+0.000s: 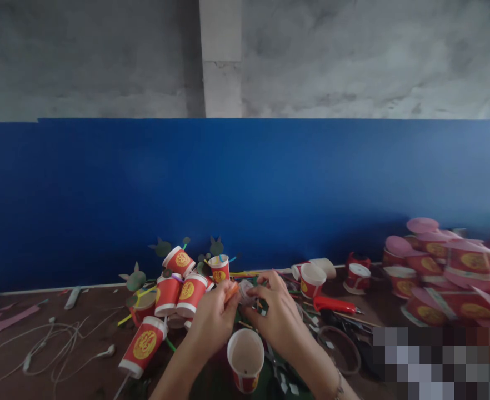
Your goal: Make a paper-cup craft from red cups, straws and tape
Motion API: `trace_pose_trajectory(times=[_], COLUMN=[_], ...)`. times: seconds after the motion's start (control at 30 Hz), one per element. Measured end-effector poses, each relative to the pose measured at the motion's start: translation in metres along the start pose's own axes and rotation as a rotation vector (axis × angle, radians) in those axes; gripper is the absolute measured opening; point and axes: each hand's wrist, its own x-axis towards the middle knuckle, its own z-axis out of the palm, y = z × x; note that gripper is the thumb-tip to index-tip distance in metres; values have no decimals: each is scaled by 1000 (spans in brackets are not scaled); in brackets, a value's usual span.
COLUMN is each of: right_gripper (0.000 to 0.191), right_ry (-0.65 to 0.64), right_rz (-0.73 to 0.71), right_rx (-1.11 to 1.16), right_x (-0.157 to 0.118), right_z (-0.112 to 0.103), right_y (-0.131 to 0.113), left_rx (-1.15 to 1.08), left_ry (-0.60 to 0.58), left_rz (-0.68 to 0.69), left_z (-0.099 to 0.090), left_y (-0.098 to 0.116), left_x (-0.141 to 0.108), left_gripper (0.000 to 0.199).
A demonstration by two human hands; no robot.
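My left hand (212, 318) is closed in a pinch around a small orange piece (231, 291), whose exact kind I cannot make out. Close beside it, my right hand (277, 312) curls its fingers and thumb around a whitish, see-through round thing (248, 291), blurred and partly hidden. Below both hands stands an upright paper cup (245, 355), white inside and red outside. Left of my hands lies a cluster of red paper cups with yellow emblems (189, 294), some on sticks and some with green animal-shaped cutouts (135, 278).
At the right are piled red cups with pink discs (423, 225). A red-handled tool (336, 304), scissors (275, 366) and a tape roll (345, 350) lie right of centre. White earphones (68, 339) and pink paper strips (18, 316) lie left. A blue wall (245, 183) stands behind.
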Motion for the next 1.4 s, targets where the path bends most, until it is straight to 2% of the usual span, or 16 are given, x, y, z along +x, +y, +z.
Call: trace_pose_trajectory(times=[0.1, 0.17, 0.27, 0.4, 0.5, 0.63, 0.87, 0.97, 1.07, 1.17, 1.33, 1.4], right_gripper=[8, 10, 12, 10, 10, 10, 15, 28, 40, 32, 29, 25], right_ry=[-1, -28, -60, -65, -68, -75, -78, -82, -163, -246, -149, -173], right_rz=[-77, -86, -40, 19, -2, -34, -32, -23, -42, -66, -38, 0], right_rx=[90, 142, 134, 108, 87, 54, 23, 122, 286, 354, 118, 138], right_x=[1, 1, 2, 2, 3, 2, -1, -2, -2, 1, 5, 6], right_z=[0, 0, 0, -1, 0, 1, 1, -1, -7, -12, -10, -9], right_y=[-2, -4, -4, -2, 1, 2, 0, -1, -2, 0, 7, 8], left_rx=[-129, -203, -287, -353, -363, -376, -337, -265, -288, -321, -355, -376], left_ry=[18, 10, -9, 35, 21, -33, -51, -28, -60, -93, -85, -86], left_rz=[5, 11, -16, -72, -110, -157, -123, -87, -51, -38, -41, -53], left_z=[-2, -4, -6, -8, -7, -3, -2, -4, -8, -10, -7, -6], left_y=[2, 3, 2, 0, -2, -6, -4, 0, 0, 1, 6, 5], left_x=[0, 1, 2, 2, 3, 4, 5, 3, 1, 0, 0, 1], left_gripper=[29, 30, 30, 29, 34, 27, 25, 26, 25, 28, 30, 30])
